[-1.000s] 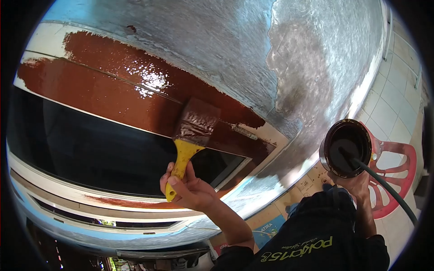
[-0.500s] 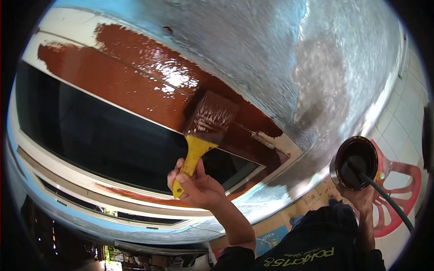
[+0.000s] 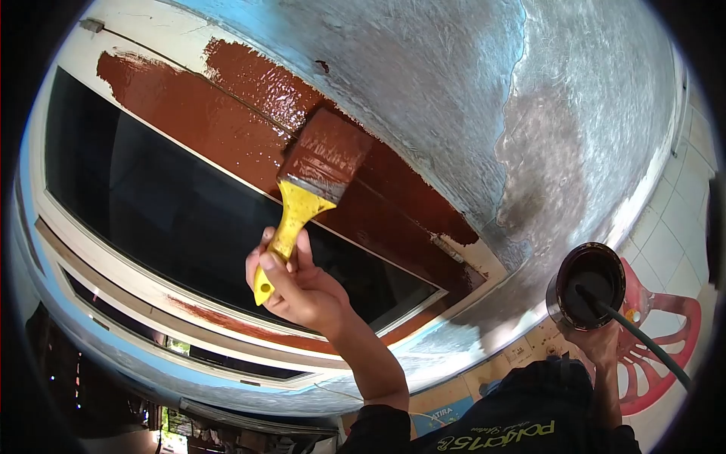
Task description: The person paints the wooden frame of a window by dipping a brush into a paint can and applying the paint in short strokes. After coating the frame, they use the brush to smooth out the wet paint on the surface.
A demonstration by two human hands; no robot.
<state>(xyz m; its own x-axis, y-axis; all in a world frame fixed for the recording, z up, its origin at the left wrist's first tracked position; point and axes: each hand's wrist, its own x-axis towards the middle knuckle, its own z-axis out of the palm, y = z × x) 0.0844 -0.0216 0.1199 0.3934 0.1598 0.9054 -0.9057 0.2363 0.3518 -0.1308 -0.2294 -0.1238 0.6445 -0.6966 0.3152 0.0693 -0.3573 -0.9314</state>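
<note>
Brush point(image 3: 321, 163) bristles press flat on the window frame point(image 3: 181, 106), up and right of the left hand point(image 3: 291, 291). Its fingers point(image 3: 266, 265) are wrapped tight round the yellow handle, and the long axis slants up toward the wall point(image 3: 423, 68). The right hand point(image 3: 601, 340) grips the paint can point(image 3: 588, 286) from below, well apart. Unpainted frame lies up-left, and dark glass point(image 3: 151, 197) sits just beneath.

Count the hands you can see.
2. The left hand grips the paintbrush by its yellow handle, against the window frame. The right hand holds the paint can from below, partly hidden.
</note>
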